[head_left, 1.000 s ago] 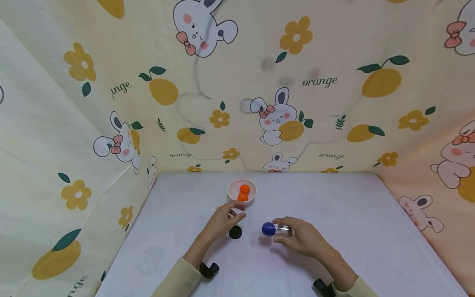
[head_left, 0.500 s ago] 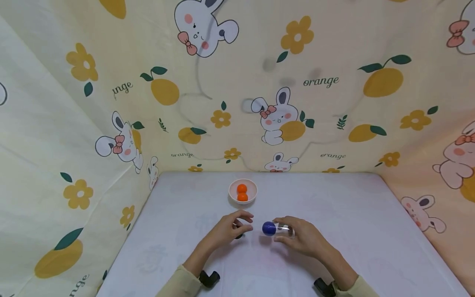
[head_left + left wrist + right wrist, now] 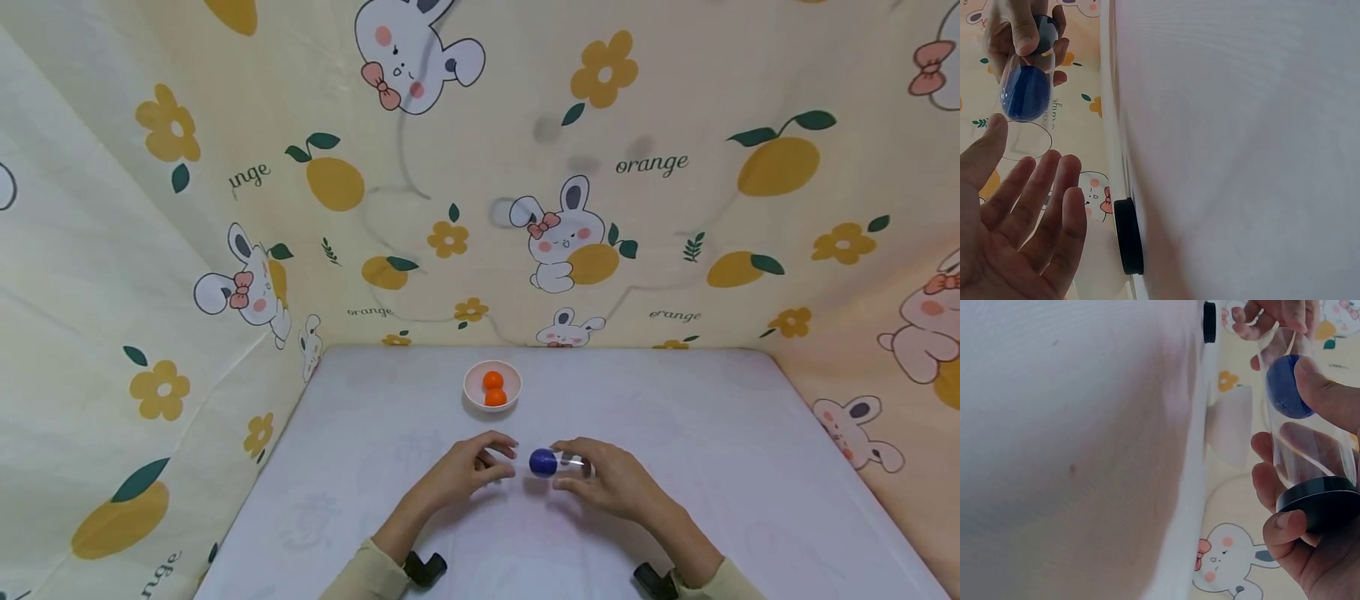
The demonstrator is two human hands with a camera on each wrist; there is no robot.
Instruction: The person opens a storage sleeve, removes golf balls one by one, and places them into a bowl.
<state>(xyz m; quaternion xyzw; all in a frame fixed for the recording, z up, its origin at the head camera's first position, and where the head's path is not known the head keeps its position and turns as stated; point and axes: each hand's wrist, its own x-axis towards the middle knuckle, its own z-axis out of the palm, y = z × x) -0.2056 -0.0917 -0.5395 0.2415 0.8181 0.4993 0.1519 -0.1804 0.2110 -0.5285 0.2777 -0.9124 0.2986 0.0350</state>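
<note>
My right hand [image 3: 615,479] grips a clear tube [image 3: 1310,447] with a black base, held on its side above the table. Inside the tube is a blue ball [image 3: 543,462]. The tube's open end points toward my left hand [image 3: 468,471], whose fingers are spread and loosely bent around nothing. In the left wrist view, the thumb and fingertips are close to the tube's rim [image 3: 1025,158]; whether they touch it I cannot tell. A black round cap [image 3: 1127,237] stands on the table below my left hand, hidden by that hand in the head view.
Behind the hands, a small pale pink bowl [image 3: 469,398] holds two orange balls [image 3: 494,388]. The white table [image 3: 675,408] meets a printed cloth wall [image 3: 480,275] at the back. Similar cloth hangs at both sides.
My left hand has drawn back from beside the bowl and moved over the black cap, nearer the tube's open end. The right hand stays in place with the tube.
</note>
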